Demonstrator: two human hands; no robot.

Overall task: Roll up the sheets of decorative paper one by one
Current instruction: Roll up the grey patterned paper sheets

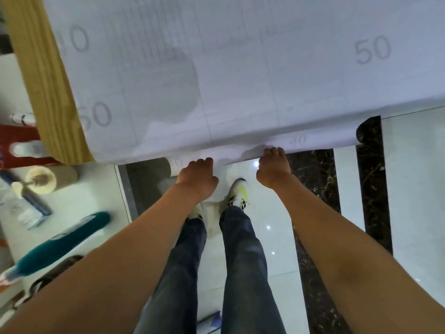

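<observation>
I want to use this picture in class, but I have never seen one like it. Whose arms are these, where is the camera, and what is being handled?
The camera sits on a person's head, looking down, so you see their own arms, jeans and shoes. A large white sheet of paper with a grid and printed numbers lies over a wooden table. The left hand and right hand both grip its curled near edge, starting a roll. More rolls lie on the floor to the left.
</observation>
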